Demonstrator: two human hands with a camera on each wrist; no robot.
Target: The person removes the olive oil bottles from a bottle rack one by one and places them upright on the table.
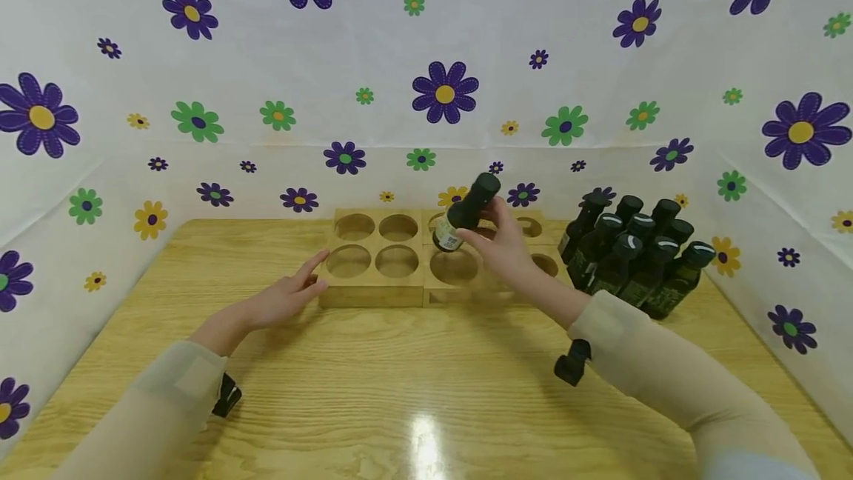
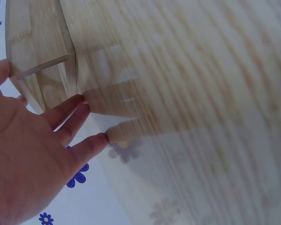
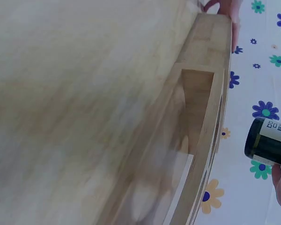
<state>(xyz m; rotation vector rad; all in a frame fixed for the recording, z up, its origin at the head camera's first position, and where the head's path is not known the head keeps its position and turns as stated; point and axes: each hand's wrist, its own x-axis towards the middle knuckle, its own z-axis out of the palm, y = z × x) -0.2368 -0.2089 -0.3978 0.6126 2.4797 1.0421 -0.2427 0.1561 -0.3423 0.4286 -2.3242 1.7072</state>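
From the head view, the right hand [image 1: 506, 243] grips a dark bottle [image 1: 466, 212], tilted, above the wooden rack [image 1: 373, 295], whose visible holes are all unfilled, while the remaining bottles [image 1: 633, 254] wait clustered on the counter [image 1: 400, 391]. The left wrist view shows the left hand [image 2: 23, 154], fingers [image 2: 68, 110] straight, touching the rack's edge. In the right wrist view the bottle's base hangs beside the rack, so filling seems barely begun.

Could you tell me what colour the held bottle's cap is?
Black, on the dark bottle; the head view shows it best.
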